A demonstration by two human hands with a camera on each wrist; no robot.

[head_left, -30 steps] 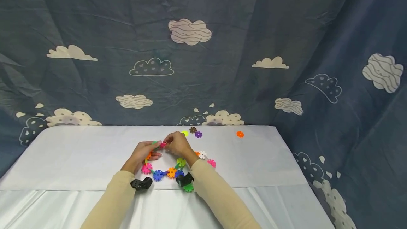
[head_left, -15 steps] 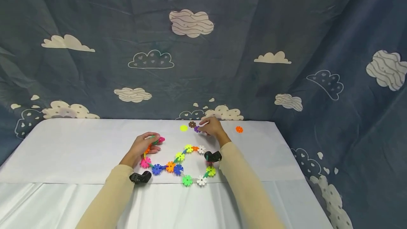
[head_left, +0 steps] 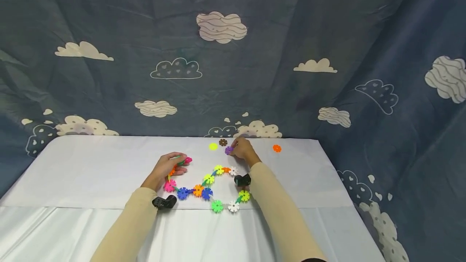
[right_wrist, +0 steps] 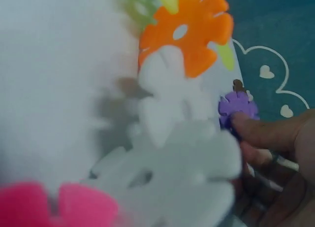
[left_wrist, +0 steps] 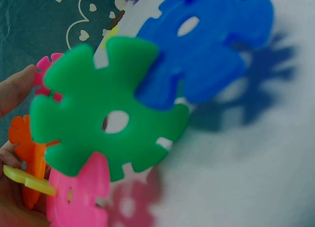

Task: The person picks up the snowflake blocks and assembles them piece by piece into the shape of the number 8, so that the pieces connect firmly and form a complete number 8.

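A chain of flower-shaped interlocking discs lies on the white table, partly forming a loop. My left hand (head_left: 164, 169) holds its left end, near a pink disc (head_left: 188, 160) and an orange disc (left_wrist: 20, 137). Close to the left wrist camera are a green disc (left_wrist: 74, 113) and a blue disc (left_wrist: 221, 45) joined to it. At the table's far side my right hand (head_left: 244, 150) pinches a loose purple disc (head_left: 228, 150) between thumb and fingers. The right wrist view shows a white disc (right_wrist: 177, 163) and an orange disc (right_wrist: 202, 30) of the chain below that hand.
A yellow disc (head_left: 213, 146) and a brown disc (head_left: 223, 142) lie left of the right hand. Farther right is a single orange disc (head_left: 277, 148). Behind the table (head_left: 91, 173) hangs a dark cloud-patterned curtain (head_left: 255, 84).
My right hand has left the chain's end, reached right to the far side of the table and picked up the purple disc. The left hand stays on the chain.
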